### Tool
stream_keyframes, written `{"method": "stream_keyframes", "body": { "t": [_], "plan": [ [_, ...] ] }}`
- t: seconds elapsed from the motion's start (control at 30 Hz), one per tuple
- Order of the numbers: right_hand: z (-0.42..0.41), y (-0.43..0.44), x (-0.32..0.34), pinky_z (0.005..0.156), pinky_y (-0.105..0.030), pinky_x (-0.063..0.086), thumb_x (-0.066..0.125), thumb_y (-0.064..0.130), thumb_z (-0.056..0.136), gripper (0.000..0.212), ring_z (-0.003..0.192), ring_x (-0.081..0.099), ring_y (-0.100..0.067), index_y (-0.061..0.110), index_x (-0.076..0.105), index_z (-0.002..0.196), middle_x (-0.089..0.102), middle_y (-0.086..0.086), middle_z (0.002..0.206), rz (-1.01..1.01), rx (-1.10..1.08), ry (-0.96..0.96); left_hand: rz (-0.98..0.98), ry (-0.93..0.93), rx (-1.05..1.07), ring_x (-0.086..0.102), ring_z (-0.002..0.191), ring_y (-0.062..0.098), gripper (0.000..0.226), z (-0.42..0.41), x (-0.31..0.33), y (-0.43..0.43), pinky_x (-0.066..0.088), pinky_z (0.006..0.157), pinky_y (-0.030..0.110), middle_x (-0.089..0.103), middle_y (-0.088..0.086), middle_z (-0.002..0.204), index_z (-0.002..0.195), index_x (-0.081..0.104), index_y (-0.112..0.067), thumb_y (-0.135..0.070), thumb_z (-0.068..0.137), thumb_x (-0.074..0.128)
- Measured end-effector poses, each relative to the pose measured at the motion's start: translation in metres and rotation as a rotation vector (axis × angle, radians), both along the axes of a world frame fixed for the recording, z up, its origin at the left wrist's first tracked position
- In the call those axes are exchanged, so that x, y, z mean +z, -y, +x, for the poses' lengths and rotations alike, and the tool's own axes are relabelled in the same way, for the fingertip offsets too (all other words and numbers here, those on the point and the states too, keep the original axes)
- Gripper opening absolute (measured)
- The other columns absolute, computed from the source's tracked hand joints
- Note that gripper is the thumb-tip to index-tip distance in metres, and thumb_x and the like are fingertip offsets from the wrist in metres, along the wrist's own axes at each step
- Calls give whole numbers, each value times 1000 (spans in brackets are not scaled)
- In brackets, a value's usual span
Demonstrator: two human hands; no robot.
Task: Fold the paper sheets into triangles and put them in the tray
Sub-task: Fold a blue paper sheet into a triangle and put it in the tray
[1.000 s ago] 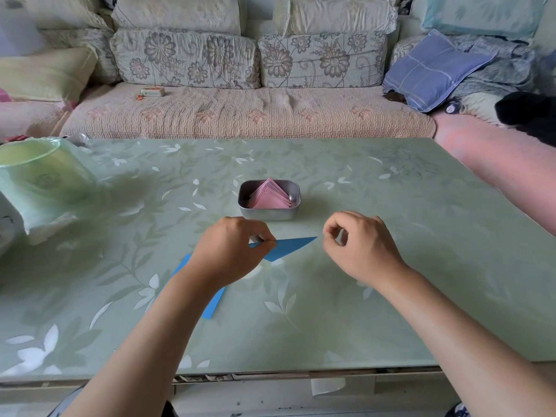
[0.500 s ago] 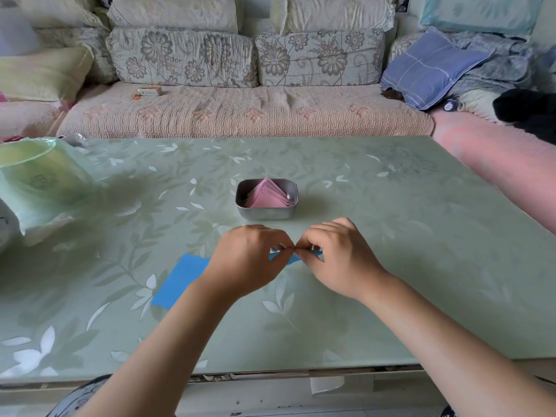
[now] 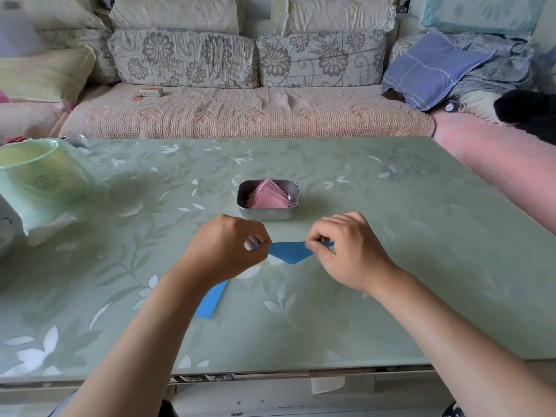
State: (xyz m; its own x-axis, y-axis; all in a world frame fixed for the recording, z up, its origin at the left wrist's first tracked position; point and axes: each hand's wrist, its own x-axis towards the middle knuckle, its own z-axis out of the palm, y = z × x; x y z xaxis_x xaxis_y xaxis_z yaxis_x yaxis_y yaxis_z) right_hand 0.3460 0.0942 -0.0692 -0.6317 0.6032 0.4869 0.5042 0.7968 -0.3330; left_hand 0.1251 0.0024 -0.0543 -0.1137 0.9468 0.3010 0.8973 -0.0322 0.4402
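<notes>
Green leaf-patterned table (image 3: 391, 296) carries a blue sheet (image 3: 212, 302) nearest, under the left forearm. Beyond it, left hand (image 3: 231, 251) and right hand (image 3: 352, 251) pinch opposite ends of a blue triangle (image 3: 290, 251). Behind sits the metal tray (image 3: 264, 214) of pink triangles (image 3: 270, 200).

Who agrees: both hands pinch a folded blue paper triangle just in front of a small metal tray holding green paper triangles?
Wrong colour: the head view shows pink folded paper triangles in the small metal tray, not green. The left hand and right hand do pinch the folded blue paper triangle in front of it.
</notes>
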Motion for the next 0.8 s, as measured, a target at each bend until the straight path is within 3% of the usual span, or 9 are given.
{"method": "stream_keyframes", "body": {
  "t": [0.2, 0.33, 0.43, 0.5, 0.57, 0.63, 0.7, 0.8],
  "plan": [
    [3, -2, 0, 79, -43, 43, 67, 18, 84, 15, 67, 56, -15, 24, 58, 72, 62, 14, 71, 16, -12, 2, -35, 4, 63, 64, 68, -2, 8, -16, 4, 3, 55, 67, 26, 67, -18, 66, 76, 72, -32, -24, 78, 73],
    [4, -4, -1, 81, -43, 43, 70, 18, 86, 16, 68, 55, -15, 24, 61, 74, 63, 14, 72, 19, -26, 22, 50, 1, 168, 63, 68, 0, 9, -19, 3, 3, 53, 65, 24, 67, -18, 68, 77, 71, -33, -26, 81, 72],
    [1, -1, -2, 80, -43, 43, 73, 21, 86, 10, 70, 57, -16, 23, 68, 77, 67, 14, 75, 26, 1, 31, 144, 49, 95, 63, 78, -1, 4, -7, 1, 1, 53, 72, 27, 69, -22, 80, 90, 73, -37, -37, 86, 71],
    [-3, 3, -2, 79, -43, 43, 74, 23, 84, 7, 71, 59, -17, 22, 71, 78, 69, 13, 76, 43, 37, 35, 140, 41, -21, 61, 89, -2, 19, 8, -3, -1, 51, 74, 24, 68, -26, 90, 101, 71, -40, -48, 83, 70],
    [-6, 5, -3, 76, -42, 42, 76, 23, 84, 8, 70, 59, -19, 21, 72, 77, 68, 12, 74, 62, 67, 33, 153, -39, -113, 61, 87, 1, 25, 22, -9, -2, 47, 66, 17, 69, -25, 92, 103, 71, -39, -51, 81, 71],
    [-8, 6, -2, 72, -41, 42, 77, 23, 83, 9, 68, 58, -20, 20, 72, 77, 66, 10, 72, 80, 79, 17, 193, -91, -144, 59, 80, 4, 15, 30, -14, -4, 41, 58, 15, 70, -20, 84, 94, 74, -34, -43, 83, 74],
    [-7, 5, -2, 73, -42, 42, 77, 23, 83, 9, 67, 58, -20, 20, 72, 76, 67, 10, 72, 75, 68, -4, 226, -111, -139, 57, 75, 9, 3, 30, -14, -6, 43, 54, 23, 68, -15, 77, 86, 76, -31, -33, 84, 76],
    [-6, 4, 0, 76, -43, 43, 76, 21, 83, 7, 69, 59, -18, 20, 73, 77, 68, 12, 75, 50, 59, -30, 221, -120, -116, 57, 77, 14, 4, 25, -11, -8, 45, 54, 30, 67, -12, 75, 83, 77, -28, -25, 85, 76]
  ]
}}
